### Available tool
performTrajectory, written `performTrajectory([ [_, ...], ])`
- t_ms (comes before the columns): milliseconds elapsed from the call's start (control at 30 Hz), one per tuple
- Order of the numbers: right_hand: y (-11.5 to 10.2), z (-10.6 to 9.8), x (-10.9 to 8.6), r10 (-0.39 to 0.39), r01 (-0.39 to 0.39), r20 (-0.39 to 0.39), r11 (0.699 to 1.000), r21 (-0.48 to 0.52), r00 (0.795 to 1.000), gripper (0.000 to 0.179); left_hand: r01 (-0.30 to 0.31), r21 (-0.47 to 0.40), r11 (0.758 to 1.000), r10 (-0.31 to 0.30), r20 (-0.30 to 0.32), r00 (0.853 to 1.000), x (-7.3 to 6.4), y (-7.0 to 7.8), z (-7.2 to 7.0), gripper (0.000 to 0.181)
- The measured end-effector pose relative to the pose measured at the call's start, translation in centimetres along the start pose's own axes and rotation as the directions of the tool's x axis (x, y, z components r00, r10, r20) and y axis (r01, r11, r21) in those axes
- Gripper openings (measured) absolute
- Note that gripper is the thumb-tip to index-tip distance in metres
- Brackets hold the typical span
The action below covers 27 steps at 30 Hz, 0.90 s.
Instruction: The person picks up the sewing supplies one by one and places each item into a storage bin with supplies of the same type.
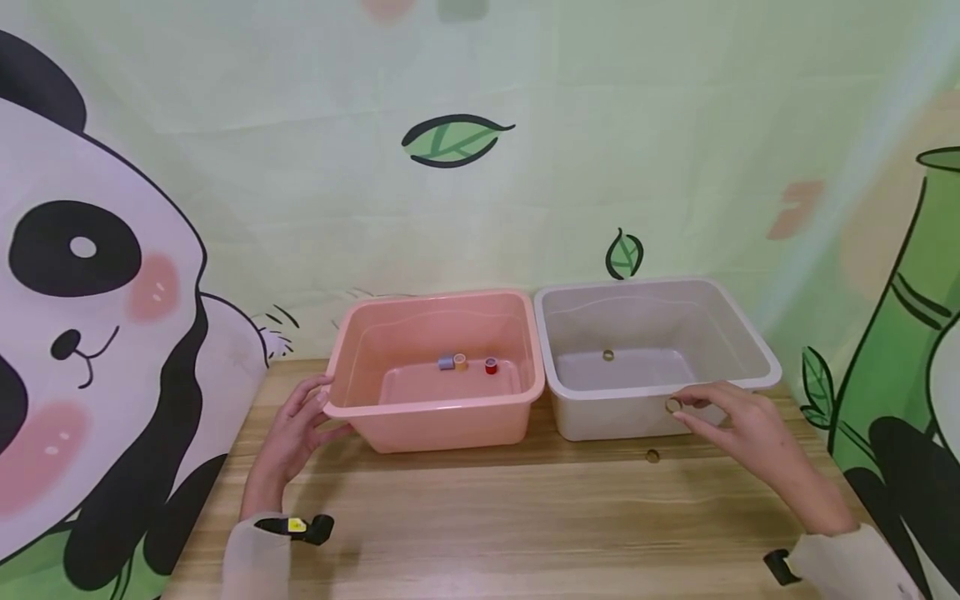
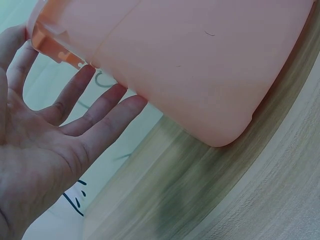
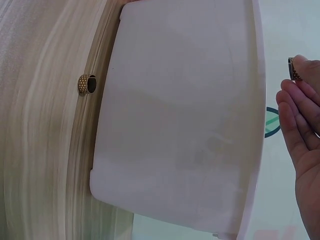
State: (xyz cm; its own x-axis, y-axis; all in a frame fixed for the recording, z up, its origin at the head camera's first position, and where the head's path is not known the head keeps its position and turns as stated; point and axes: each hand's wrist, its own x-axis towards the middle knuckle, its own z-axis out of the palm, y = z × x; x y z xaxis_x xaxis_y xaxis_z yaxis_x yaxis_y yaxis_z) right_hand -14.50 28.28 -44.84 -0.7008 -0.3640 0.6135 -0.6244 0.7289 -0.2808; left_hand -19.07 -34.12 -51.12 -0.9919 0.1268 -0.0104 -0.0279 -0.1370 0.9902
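My left hand (image 1: 288, 429) touches the left side of the pink basin (image 1: 442, 429), its spread fingers against the rim and outer wall. My right hand (image 1: 738, 425) pinches a brass thimble (image 1: 673, 406) between thumb and fingers, held by the front rim of the grey basin (image 1: 615, 417). The right wrist view shows the dimpled side of this pinched thimble (image 3: 293, 69). A second dimpled, ring-like thimble (image 3: 86, 84) sits on the table just in front of the grey basin. Inside that basin lies a third small gold ring-like piece (image 1: 608, 355).
In the pink basin lie small spools: a blue one (image 1: 446, 362), an orange one (image 1: 460, 362) and a red one (image 1: 491, 366). Both basins stand side by side on the wooden table (image 1: 480, 517), against a panda-printed backdrop (image 1: 300, 167).
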Motion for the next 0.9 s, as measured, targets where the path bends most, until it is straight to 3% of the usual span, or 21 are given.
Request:
performTrajectory([
  [267,0.15,-0.15,0.19,-0.021,0.021,-0.022,1.0,0.004,1.0,0.039,0.003,0.006,1.0,-0.003,-0.002,1.0,-0.01,0.07,0.05,0.037],
  [533,0.41,-0.21,0.44,-0.039,0.04,-0.041,0.999,0.03,0.998,0.024,0.002,0.009,1.0,-0.002,0.0,1.0,-0.05,0.11,0.06,0.037],
  [767,0.65,-0.43,0.68,-0.061,0.063,-0.05,0.997,0.035,0.997,0.046,-0.021,-0.002,1.0,0.021,0.02,1.0,-0.01,-0.07,0.07,0.034],
  [900,0.56,-0.79,0.93,-0.057,0.057,-0.039,0.998,0.017,0.998,0.025,-0.035,-0.024,0.999,0.036,0.037,0.999,-0.02,-0.17,0.01,0.032],
])
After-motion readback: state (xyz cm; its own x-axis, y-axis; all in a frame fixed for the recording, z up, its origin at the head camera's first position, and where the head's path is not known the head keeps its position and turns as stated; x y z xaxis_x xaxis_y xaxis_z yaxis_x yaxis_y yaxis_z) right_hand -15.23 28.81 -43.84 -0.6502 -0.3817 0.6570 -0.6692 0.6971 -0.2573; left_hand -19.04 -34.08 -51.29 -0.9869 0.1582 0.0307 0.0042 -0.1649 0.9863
